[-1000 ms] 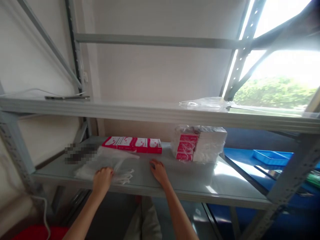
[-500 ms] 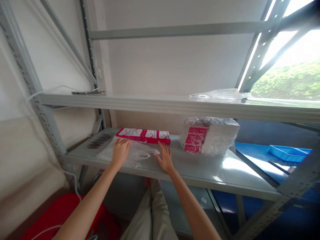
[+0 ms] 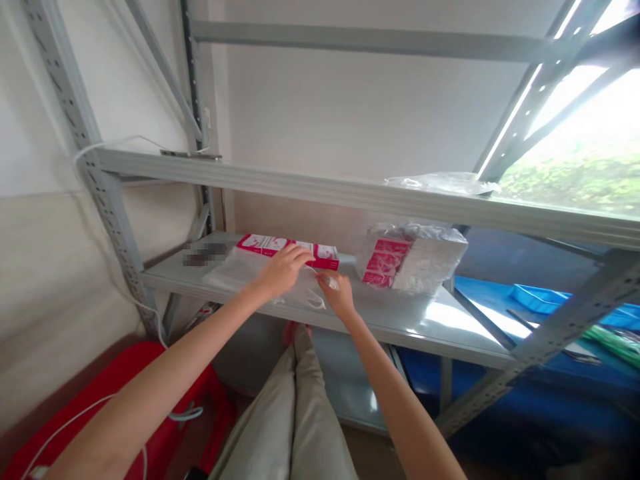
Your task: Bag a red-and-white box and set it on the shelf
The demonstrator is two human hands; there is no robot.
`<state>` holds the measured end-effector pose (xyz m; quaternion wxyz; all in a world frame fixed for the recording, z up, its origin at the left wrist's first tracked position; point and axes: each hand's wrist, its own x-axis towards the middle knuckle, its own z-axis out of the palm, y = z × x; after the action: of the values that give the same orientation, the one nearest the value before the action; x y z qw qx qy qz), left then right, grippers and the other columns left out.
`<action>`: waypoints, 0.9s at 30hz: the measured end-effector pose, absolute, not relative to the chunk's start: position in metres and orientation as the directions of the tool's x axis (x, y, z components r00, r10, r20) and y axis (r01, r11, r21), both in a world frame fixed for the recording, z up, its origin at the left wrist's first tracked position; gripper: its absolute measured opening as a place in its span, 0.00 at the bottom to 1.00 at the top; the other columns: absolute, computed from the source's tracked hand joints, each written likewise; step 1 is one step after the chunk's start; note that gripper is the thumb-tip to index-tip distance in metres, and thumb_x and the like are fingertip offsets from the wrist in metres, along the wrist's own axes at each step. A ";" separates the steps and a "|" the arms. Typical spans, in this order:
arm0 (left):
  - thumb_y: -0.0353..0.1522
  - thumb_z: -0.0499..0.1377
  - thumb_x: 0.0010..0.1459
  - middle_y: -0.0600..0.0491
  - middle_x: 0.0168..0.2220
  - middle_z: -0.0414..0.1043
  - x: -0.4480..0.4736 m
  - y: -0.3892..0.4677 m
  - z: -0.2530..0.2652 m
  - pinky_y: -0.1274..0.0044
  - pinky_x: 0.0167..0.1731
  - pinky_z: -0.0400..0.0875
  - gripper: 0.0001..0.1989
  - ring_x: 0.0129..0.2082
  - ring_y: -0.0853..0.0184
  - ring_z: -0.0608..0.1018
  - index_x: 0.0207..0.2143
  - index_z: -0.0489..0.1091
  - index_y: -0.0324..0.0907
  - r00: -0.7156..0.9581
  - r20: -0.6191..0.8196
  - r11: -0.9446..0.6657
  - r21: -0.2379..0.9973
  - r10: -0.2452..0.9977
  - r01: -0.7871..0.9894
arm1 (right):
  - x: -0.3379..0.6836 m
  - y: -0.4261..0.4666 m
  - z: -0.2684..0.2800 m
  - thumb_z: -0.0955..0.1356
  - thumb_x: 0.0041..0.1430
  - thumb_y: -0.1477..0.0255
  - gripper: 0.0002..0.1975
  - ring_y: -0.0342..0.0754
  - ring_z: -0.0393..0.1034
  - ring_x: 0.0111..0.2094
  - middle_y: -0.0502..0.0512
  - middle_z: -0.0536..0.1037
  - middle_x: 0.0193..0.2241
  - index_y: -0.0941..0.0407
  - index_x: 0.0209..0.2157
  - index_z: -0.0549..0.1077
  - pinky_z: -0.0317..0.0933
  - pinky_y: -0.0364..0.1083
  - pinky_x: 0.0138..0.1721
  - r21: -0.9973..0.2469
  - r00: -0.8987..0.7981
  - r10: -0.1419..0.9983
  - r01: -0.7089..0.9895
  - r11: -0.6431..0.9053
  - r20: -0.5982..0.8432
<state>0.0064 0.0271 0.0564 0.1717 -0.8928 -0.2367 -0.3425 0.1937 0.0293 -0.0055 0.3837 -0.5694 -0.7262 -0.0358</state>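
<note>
Several red boxes (image 3: 410, 265) inside plastic wrap (image 3: 430, 235), shelf (image 3: 430, 320)

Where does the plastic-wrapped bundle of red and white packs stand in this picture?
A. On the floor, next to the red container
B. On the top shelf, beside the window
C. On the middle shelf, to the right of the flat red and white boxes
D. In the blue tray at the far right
C: the plastic-wrapped bundle stands on the middle shelf, to the right of the flat red and white boxes, near the left hand and right hand.
</note>
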 end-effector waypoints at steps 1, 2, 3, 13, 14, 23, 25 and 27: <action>0.21 0.50 0.60 0.47 0.43 0.73 0.013 0.012 0.058 0.69 0.48 0.67 0.13 0.46 0.62 0.71 0.42 0.71 0.37 0.711 0.649 -0.839 -0.204 0.270 0.505 | 0.193 0.027 -0.004 0.64 0.60 0.74 0.11 0.48 0.72 0.42 0.52 0.80 0.39 0.52 0.39 0.78 0.56 0.44 0.43 -0.392 -0.014 0.805 0.868 0.304 0.593; 0.22 0.51 0.60 0.47 0.41 0.73 0.019 -0.003 0.059 0.70 0.46 0.67 0.11 0.45 0.62 0.72 0.40 0.71 0.37 0.783 0.575 -0.854 -0.260 0.238 0.450 | 0.193 0.024 -0.002 0.65 0.60 0.73 0.10 0.49 0.72 0.41 0.54 0.80 0.39 0.53 0.39 0.78 0.55 0.44 0.43 -0.395 0.027 0.809 0.882 0.257 0.587; 0.23 0.52 0.59 0.47 0.38 0.74 0.025 -0.018 0.058 0.70 0.44 0.68 0.09 0.43 0.62 0.73 0.37 0.72 0.37 0.852 0.479 -0.871 -0.301 0.214 0.388 | 0.193 0.021 0.000 0.64 0.60 0.73 0.10 0.49 0.72 0.41 0.55 0.80 0.38 0.54 0.39 0.78 0.54 0.45 0.44 -0.397 0.063 0.813 0.893 0.214 0.579; 0.22 0.53 0.60 0.45 0.33 0.76 0.001 -0.042 0.044 0.75 0.31 0.67 0.08 0.35 0.59 0.79 0.39 0.71 0.36 0.804 0.206 -0.706 -0.391 0.557 0.590 | 0.218 -0.017 0.008 0.64 0.58 0.72 0.12 0.50 0.71 0.42 0.51 0.80 0.38 0.50 0.40 0.78 0.56 0.48 0.47 -0.599 0.258 0.820 0.791 0.124 0.511; 0.23 0.52 0.60 0.44 0.33 0.76 -0.001 -0.039 0.049 0.75 0.31 0.66 0.09 0.36 0.59 0.79 0.40 0.71 0.35 0.776 0.243 -0.673 -0.391 0.582 0.628 | 0.220 -0.018 0.006 0.63 0.58 0.72 0.12 0.50 0.72 0.41 0.51 0.80 0.37 0.50 0.39 0.78 0.58 0.47 0.46 -0.640 0.281 0.820 0.758 0.130 0.499; 0.21 0.56 0.56 0.44 0.31 0.78 0.018 -0.032 0.051 0.66 0.44 0.63 0.09 0.39 0.56 0.77 0.33 0.75 0.37 0.615 0.237 -0.492 -0.420 0.752 0.763 | 0.231 -0.014 -0.021 0.64 0.48 0.70 0.19 0.52 0.73 0.35 0.54 0.80 0.32 0.56 0.43 0.74 0.64 0.47 0.40 -0.791 0.359 0.805 0.574 0.209 0.473; 0.20 0.56 0.55 0.44 0.33 0.78 0.038 -0.031 0.036 0.64 0.46 0.62 0.11 0.43 0.54 0.75 0.33 0.76 0.38 0.587 0.250 -0.464 -0.413 0.770 0.784 | 0.230 -0.009 -0.026 0.64 0.46 0.70 0.22 0.51 0.74 0.33 0.53 0.80 0.30 0.57 0.46 0.71 0.65 0.48 0.39 -0.837 0.380 0.805 0.492 0.241 0.455; 0.20 0.53 0.56 0.42 0.37 0.77 0.061 -0.028 0.021 0.65 0.47 0.63 0.13 0.46 0.54 0.74 0.36 0.76 0.38 0.599 0.275 -0.486 -0.383 0.752 0.786 | 0.228 -0.005 -0.030 0.63 0.45 0.69 0.23 0.51 0.73 0.31 0.53 0.79 0.29 0.57 0.46 0.70 0.65 0.49 0.39 -0.863 0.374 0.812 0.419 0.284 0.449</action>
<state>0.0608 -0.0281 0.0213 0.2408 -0.8612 -0.4463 -0.0351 0.2278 -0.0051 -0.0305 0.5968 -0.5753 -0.5346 0.1647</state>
